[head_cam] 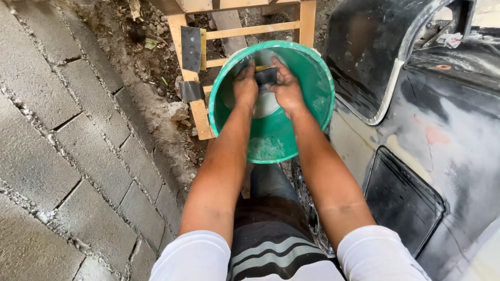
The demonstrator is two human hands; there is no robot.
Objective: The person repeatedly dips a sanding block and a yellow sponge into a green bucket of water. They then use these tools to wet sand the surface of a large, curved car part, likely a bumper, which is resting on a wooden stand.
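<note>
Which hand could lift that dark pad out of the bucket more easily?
Probably the right hand: its fingers already curl over the dark pad inside the green bucket. The left hand only touches the pad's edge.

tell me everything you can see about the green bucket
The green bucket is round, apparently plastic, and open-topped, its inside smeared with pale residue and a lighter patch at the bottom. It sits tilted toward the camera, beside a wooden frame and a dark car body panel. The left hand and right hand reach inside, holding a dark sheet.
</note>
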